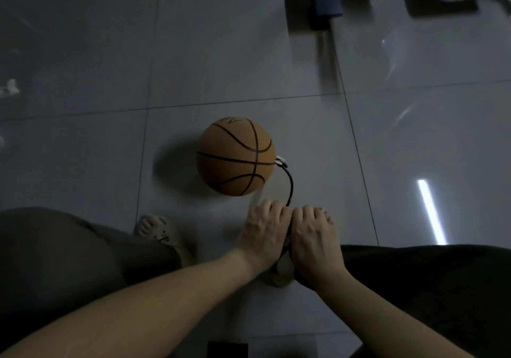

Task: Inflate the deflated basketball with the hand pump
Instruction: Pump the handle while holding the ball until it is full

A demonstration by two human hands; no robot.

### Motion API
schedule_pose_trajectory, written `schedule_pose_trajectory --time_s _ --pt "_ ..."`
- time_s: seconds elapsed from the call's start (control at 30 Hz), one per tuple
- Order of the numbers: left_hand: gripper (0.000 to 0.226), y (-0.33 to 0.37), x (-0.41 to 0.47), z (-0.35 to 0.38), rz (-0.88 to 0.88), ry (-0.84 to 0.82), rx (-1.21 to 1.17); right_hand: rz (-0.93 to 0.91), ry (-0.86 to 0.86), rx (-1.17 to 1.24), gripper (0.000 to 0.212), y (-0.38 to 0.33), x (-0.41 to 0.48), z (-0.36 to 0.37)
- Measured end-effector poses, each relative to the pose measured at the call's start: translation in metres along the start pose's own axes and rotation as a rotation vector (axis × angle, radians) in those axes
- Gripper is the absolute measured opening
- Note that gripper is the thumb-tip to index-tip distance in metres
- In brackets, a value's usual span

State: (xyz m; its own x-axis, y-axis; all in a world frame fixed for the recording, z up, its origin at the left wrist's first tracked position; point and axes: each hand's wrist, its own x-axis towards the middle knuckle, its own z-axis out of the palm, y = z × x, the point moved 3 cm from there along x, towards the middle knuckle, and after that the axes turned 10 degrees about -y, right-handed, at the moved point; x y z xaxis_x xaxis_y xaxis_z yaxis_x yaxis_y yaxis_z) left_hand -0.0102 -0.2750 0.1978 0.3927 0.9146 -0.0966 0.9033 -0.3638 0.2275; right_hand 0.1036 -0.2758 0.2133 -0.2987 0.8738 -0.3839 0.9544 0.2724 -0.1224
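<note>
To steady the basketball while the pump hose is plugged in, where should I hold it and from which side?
Cup the basketball on its bare upper-left curve, coming down from the left. The black hose plugs into its right side at a white connector, so a palm there could knock it. Being round, it probably suits a spread palm, not a pinch.

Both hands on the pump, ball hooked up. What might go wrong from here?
The orange basketball sits unsteadied on the glossy tiled floor; it may roll and tug the white valve fitting loose.
Left hand and right hand grip the dark pump handle beside the thin black hose, which could kink.
</note>
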Motion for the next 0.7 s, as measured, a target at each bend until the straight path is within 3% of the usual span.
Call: schedule_pose_trajectory --time_s 0.27,0.47,0.7 --pt "0.019 0.0 0.001 -0.008 -0.01 -0.089 -0.012 0.01 -0.096 -0.015 0.003 0.0 -0.001 -0.006" --pt "0.026 -0.005 0.001 -0.036 0.052 -0.255 0.083 0.002 -0.235 0.06 0.028 -0.003 -0.008 -0.043" --pt "0.041 -0.022 0.0 -0.076 0.117 -0.324 0.018 -0.078 -0.296 0.111 0.033 -0.006 -0.007 -0.082"
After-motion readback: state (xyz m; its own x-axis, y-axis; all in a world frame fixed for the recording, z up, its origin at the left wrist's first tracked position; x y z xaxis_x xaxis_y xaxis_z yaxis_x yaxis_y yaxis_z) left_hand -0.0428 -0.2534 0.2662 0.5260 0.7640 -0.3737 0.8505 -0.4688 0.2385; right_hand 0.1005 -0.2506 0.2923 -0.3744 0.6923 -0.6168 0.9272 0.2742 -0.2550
